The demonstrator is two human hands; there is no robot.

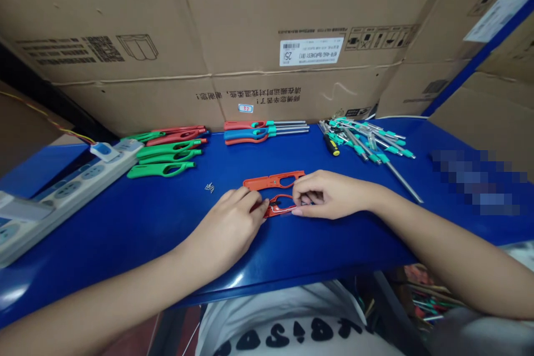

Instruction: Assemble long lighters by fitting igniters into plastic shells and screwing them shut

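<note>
Near the middle of the blue table, my left hand (pixel 233 221) has its fingers closed over the left end of an orange lighter handle half (pixel 282 211). A thin white wire and dark parts show inside this open shell. At its right end the fingers of my right hand (pixel 327 194) are pinched together, partly hiding that end. Just beyond it lies a second orange half-shell (pixel 267 182), its inside facing up, with the right fingertips close to its right end. Small screws (pixel 209 187) lie in a loose pile to the left.
Green and red lighter handles (pixel 161 169) lie at the back left beside a white power strip (pixel 73 189). Long-nosed lighters (pixel 246 134) lie at the back. Metal tubes with teal ends (pixel 400 178) and a yellow-black screwdriver (pixel 332 146) are at right. Cardboard (pixel 167 94) walls the rear.
</note>
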